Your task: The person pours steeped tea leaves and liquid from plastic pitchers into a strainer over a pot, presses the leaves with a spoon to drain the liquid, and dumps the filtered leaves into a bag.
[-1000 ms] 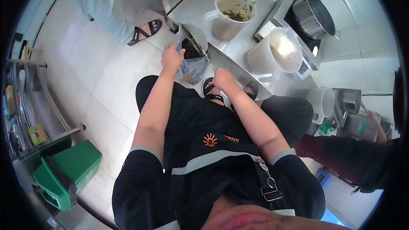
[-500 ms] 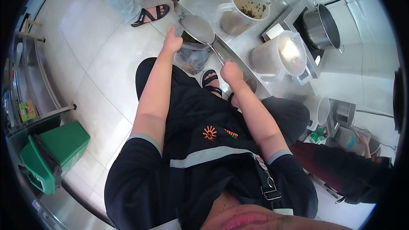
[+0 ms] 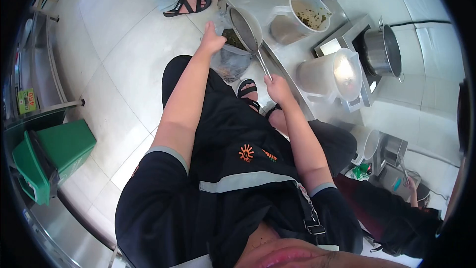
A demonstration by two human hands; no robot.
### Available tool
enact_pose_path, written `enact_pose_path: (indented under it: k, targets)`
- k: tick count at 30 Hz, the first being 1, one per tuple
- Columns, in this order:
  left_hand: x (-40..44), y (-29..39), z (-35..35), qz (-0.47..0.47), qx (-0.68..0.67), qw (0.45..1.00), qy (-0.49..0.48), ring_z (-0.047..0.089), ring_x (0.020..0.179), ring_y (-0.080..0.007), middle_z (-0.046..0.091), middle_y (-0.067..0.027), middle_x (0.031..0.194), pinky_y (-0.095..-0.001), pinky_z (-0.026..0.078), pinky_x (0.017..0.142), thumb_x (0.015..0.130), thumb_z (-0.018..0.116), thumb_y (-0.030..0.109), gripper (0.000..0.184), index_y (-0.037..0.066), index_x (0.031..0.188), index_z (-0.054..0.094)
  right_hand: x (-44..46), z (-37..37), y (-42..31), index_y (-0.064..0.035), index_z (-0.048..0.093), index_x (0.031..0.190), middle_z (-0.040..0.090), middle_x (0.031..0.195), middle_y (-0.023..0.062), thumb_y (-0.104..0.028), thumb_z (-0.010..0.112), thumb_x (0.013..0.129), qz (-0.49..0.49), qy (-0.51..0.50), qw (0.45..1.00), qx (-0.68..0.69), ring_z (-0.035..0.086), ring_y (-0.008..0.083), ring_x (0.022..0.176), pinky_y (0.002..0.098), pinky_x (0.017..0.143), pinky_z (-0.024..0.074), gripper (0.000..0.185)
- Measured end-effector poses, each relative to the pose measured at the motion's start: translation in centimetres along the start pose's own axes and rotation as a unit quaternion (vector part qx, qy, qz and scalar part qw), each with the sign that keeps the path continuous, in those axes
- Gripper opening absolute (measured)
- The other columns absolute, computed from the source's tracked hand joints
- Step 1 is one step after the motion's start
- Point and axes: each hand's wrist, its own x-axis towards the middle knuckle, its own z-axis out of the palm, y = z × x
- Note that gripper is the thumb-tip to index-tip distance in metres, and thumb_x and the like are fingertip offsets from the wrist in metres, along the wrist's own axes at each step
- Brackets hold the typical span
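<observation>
My right hand (image 3: pixel 278 89) is closed round the handle of a metal mesh strainer (image 3: pixel 244 29). The strainer's bowl is tipped on its side over a clear plastic bag (image 3: pixel 233 63), with its mesh facing left. Dark green leafy bits (image 3: pixel 232 39) show inside the bag's mouth. At the left side of that mouth, my left hand (image 3: pixel 213 40) is closed on the bag's rim; the fingertips are partly hidden. Right of the strainer, on the steel counter, stands a pitcher (image 3: pixel 285 29) with leaf bits stuck to its inner wall.
A second pitcher (image 3: pixel 317 75) with a foamy top stands near a steel pot (image 3: pixel 382 52) on a cooker. Another person's sandalled foot (image 3: pixel 191 6) is beyond the bag. A co-worker (image 3: pixel 382 213) is at lower right. A green bin (image 3: pixel 67 149) stands left.
The strainer has turned further onto its side above the bag. In the picture, both hands and the surroundings at the top have shifted slightly right.
</observation>
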Motion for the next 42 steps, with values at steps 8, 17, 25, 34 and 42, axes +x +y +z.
enact_pose_path:
  k: [8,17,25,34,42]
  targets:
    - [-1.3,0.6,-1.4,-0.003,0.028,0.999,-0.036,0.020,0.144,-0.0344,0.022,-0.0272,0.153,-0.0317,0.020,0.116,0.068,0.067,0.012,0.090,-0.011,0.144,0.024,-2.0,-1.0,0.0,0.0008,0.062,0.088,0.054,0.059,0.0071,-0.026,0.047,0.100,0.088,-0.135,0.943,0.291,0.052,0.0158,0.053,0.0307,0.052,0.0417,0.033]
    - [-4.0,0.7,-4.6,-0.102,-0.232,0.965,0.074,0.063,0.090,-0.0196,0.042,-0.0167,0.142,-0.0339,0.051,0.066,0.077,0.060,0.006,0.074,0.006,0.145,0.033,-11.4,-7.5,-5.2,0.0028,0.056,0.094,0.047,0.060,0.0046,-0.025,0.043,0.102,0.087,-0.180,0.858,0.473,0.041,0.0127,0.044,0.0266,0.042,0.0361,0.032]
    - [-4.6,2.5,-2.6,0.094,-0.190,0.969,0.130,0.061,0.100,-0.0231,0.050,-0.0162,0.132,-0.0324,0.047,0.087,0.081,0.056,0.002,0.051,0.001,0.131,0.045,-21.2,-14.1,-2.6,0.0005,0.059,0.095,0.051,0.061,0.0052,-0.031,0.051,0.099,-0.026,-0.032,0.748,0.663,0.046,0.0145,0.043,0.0271,0.041,0.0413,0.033]
    - [-1.3,0.1,0.7,0.107,0.131,0.985,-0.039,0.036,0.133,-0.0414,0.044,-0.0315,0.134,-0.0443,0.034,0.107,0.085,0.062,0.024,0.037,0.010,0.119,0.064,-19.7,-12.7,0.3,-0.0011,0.057,0.094,0.052,0.060,0.0032,-0.024,0.047,0.100,-0.004,0.016,0.792,0.611,0.048,0.0118,0.043,0.0249,0.042,0.0395,0.026]
    - [-0.6,-0.9,0.7,0.074,0.113,0.990,-0.031,0.027,0.140,-0.0387,0.034,-0.0309,0.145,-0.0368,0.025,0.115,0.072,0.054,0.007,0.068,-0.005,0.138,0.042,-8.6,-7.1,-2.2,0.0041,0.058,0.090,0.060,0.070,0.0192,-0.027,0.050,0.097,-0.020,0.055,0.984,0.168,0.062,0.0346,0.069,0.0427,0.067,0.0481,0.033]
